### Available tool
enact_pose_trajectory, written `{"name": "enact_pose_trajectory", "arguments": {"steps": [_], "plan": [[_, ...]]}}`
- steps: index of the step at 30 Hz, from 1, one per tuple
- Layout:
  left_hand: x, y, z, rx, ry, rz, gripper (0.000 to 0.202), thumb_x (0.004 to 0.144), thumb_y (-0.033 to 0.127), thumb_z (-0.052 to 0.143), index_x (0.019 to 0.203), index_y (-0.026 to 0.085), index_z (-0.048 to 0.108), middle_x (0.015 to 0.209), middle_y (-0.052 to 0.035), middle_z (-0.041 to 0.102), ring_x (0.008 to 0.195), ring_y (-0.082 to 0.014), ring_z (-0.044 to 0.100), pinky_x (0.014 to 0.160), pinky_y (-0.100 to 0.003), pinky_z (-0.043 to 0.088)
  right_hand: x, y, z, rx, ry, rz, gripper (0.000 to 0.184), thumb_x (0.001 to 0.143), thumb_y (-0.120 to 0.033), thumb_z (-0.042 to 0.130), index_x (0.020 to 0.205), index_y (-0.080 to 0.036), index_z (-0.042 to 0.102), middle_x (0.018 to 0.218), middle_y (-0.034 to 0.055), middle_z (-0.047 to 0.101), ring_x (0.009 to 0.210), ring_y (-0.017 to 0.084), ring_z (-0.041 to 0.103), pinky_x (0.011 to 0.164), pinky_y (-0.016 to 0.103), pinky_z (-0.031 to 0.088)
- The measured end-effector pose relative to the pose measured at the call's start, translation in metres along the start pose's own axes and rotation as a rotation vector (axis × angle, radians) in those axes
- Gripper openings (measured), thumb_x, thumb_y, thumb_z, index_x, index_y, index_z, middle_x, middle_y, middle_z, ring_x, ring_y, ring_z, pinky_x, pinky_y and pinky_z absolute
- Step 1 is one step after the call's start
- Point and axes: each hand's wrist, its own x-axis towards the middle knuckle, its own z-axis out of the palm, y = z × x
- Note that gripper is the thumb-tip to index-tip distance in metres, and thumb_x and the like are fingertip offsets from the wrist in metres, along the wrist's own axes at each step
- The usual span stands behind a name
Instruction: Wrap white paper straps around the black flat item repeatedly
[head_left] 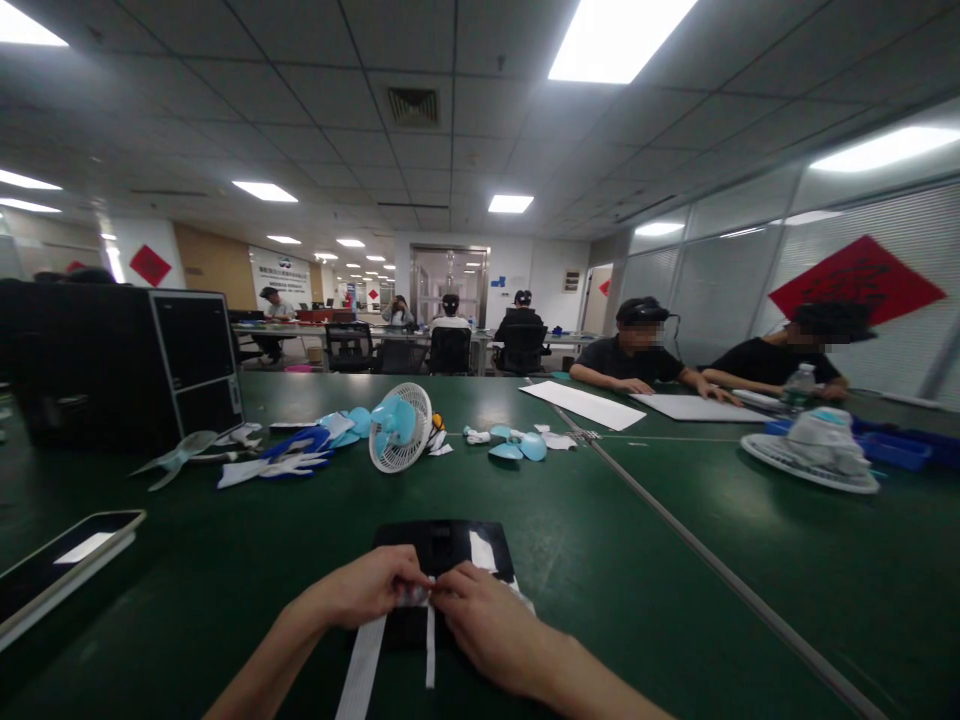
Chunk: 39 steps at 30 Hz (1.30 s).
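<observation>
In front of me on the green table lies a flat black item (pixel 442 538) with a white patch near its upper right corner; its kind is unclear. My left hand (pixel 375 585) is closed in a pinch over its middle. My right hand (pixel 487 620) is bent against it, fingertips meeting the left ones on a small whitish piece. A narrow white strip (pixel 430 655) hangs down from between the fingertips. Below my left hand a wider white elastic band (pixel 361 668) runs toward me. The fingers hide where both are attached.
Behind the black item stand a small fan (pixel 401 428), white-and-blue gloves (pixel 274 463) and loose blue fan blades (pixel 517 445). A phone-like device (pixel 71 565) and a black computer case (pixel 112 365) are at left. Two people sit at right by white boards (pixel 694 406). Another fan part (pixel 814 455) lies nearer.
</observation>
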Motion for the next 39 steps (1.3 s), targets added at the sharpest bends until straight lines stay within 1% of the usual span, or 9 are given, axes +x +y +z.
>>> {"name": "enact_pose_trajectory", "arguments": {"steps": [2, 5, 10, 16, 18, 22, 29, 34, 39], "plan": [[-0.001, 0.001, -0.001, 0.006, -0.004, -0.020, 0.036, 0.080, 0.011, 0.046, 0.103, 0.028, 0.068, 0.103, -0.0004, 0.058, 0.092, -0.0149, 0.055, 0.080, -0.024, 0.040, -0.001, -0.002, 0.000, -0.014, -0.001, -0.006, 0.032, 0.091, -0.018, 0.041, 0.118, -0.018, 0.059, 0.117, 0.0075, 0.061, 0.107, 0.020, 0.050, 0.095, 0.031, 0.041], [-0.001, 0.000, 0.000, 0.019, -0.004, -0.040, 0.035, 0.081, 0.012, 0.045, 0.101, 0.027, 0.069, 0.100, -0.0006, 0.058, 0.089, -0.0147, 0.055, 0.077, -0.023, 0.040, -0.005, -0.007, -0.006, -0.008, -0.032, -0.043, 0.029, 0.090, -0.019, 0.042, 0.112, -0.020, 0.061, 0.117, 0.0063, 0.061, 0.105, 0.020, 0.051, 0.093, 0.032, 0.041], [0.002, -0.005, 0.002, 0.015, 0.012, -0.030, 0.035, 0.078, 0.010, 0.045, 0.099, 0.025, 0.069, 0.099, -0.0007, 0.058, 0.089, -0.0138, 0.054, 0.078, -0.022, 0.039, -0.010, -0.013, -0.014, 0.020, -0.068, -0.110, 0.026, 0.087, -0.019, 0.046, 0.105, -0.020, 0.064, 0.115, 0.0056, 0.063, 0.106, 0.020, 0.052, 0.094, 0.032, 0.039], [0.003, -0.004, 0.003, 0.003, 0.020, -0.051, 0.036, 0.076, 0.010, 0.047, 0.101, 0.024, 0.068, 0.102, -0.0014, 0.058, 0.090, -0.0140, 0.054, 0.078, -0.022, 0.041, -0.011, -0.010, -0.011, 0.045, -0.078, -0.155, 0.027, 0.085, -0.021, 0.049, 0.107, -0.021, 0.065, 0.115, 0.0058, 0.064, 0.110, 0.020, 0.051, 0.096, 0.032, 0.037], [0.003, -0.005, 0.003, 0.004, 0.029, -0.044, 0.036, 0.076, 0.011, 0.048, 0.102, 0.024, 0.068, 0.101, -0.0012, 0.059, 0.090, -0.0142, 0.055, 0.079, -0.022, 0.041, -0.010, -0.008, -0.009, 0.048, -0.084, -0.140, 0.027, 0.087, -0.023, 0.047, 0.108, -0.021, 0.065, 0.115, 0.0055, 0.064, 0.111, 0.020, 0.051, 0.097, 0.033, 0.037], [0.005, -0.010, 0.006, -0.022, 0.051, -0.045, 0.031, 0.076, 0.014, 0.051, 0.100, 0.024, 0.068, 0.100, -0.0008, 0.059, 0.086, -0.0139, 0.055, 0.077, -0.023, 0.042, -0.007, -0.005, -0.003, 0.059, -0.052, -0.042, 0.030, 0.091, -0.029, 0.046, 0.116, -0.021, 0.061, 0.119, 0.0061, 0.063, 0.113, 0.021, 0.051, 0.099, 0.034, 0.036], [0.011, -0.020, 0.014, -0.036, 0.093, -0.079, 0.026, 0.076, 0.019, 0.052, 0.097, 0.022, 0.066, 0.093, 0.0001, 0.059, 0.081, -0.0132, 0.054, 0.071, -0.022, 0.041, -0.004, -0.001, 0.006, 0.088, -0.034, 0.014, 0.042, 0.088, -0.032, 0.054, 0.129, -0.023, 0.052, 0.132, 0.0056, 0.056, 0.123, 0.021, 0.046, 0.106, 0.033, 0.032], [0.012, -0.018, 0.014, -0.008, 0.104, -0.113, 0.022, 0.074, 0.019, 0.051, 0.090, 0.020, 0.065, 0.090, 0.0001, 0.060, 0.079, -0.0128, 0.053, 0.068, -0.021, 0.040, -0.005, -0.001, 0.002, 0.109, -0.025, 0.022, 0.035, 0.089, -0.032, 0.052, 0.123, -0.023, 0.057, 0.129, 0.0045, 0.058, 0.119, 0.021, 0.049, 0.104, 0.033, 0.034], [0.009, -0.014, 0.011, 0.044, 0.097, -0.153, 0.018, 0.073, 0.018, 0.052, 0.086, 0.020, 0.064, 0.089, 0.0003, 0.060, 0.077, -0.0128, 0.054, 0.066, -0.021, 0.040, -0.008, 0.006, -0.007, 0.116, -0.032, 0.084, 0.030, 0.092, -0.029, 0.045, 0.115, -0.022, 0.063, 0.119, 0.0049, 0.063, 0.109, 0.021, 0.056, 0.095, 0.030, 0.042]]}}
